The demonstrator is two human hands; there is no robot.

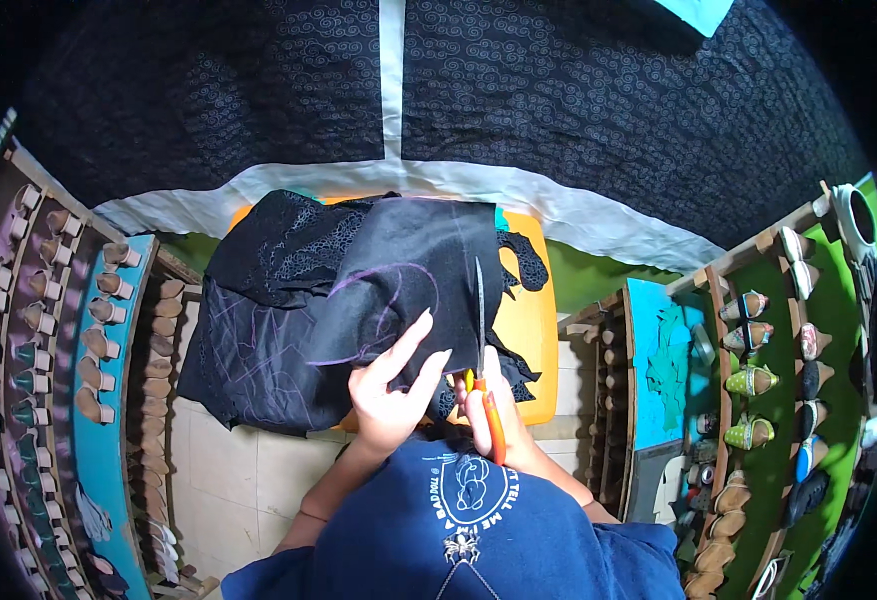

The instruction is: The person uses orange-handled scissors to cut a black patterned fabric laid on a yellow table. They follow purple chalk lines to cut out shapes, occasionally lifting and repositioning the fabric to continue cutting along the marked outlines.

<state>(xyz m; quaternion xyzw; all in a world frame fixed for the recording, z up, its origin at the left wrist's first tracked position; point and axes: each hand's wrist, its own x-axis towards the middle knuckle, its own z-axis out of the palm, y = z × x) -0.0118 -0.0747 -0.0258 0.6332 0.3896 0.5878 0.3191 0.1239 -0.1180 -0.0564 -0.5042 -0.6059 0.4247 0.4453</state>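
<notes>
A piece of black fabric [459,250] lies over a yellow-orange table [544,365], with curved purple lines drawn on it. My left hand [394,390] rests on its near edge, fingers stretched out and apart. In my right hand [499,410] are scissors [497,425] with orange handles. One long blade points away from me across the fabric near its right edge; the other blade cannot be made out. Lacy black cloth [294,240] lies to the left and under the fabric, and cut black scraps [524,262] stick out at the right.
Wooden racks of shoe lasts [99,345] stand at the left. On the right, a rack holds shoes [751,380], and a turquoise board [659,320] carries green scraps. Dark patterned cloth [609,100] hangs ahead, beyond the table. Pale floor tiles [224,480] show at the lower left.
</notes>
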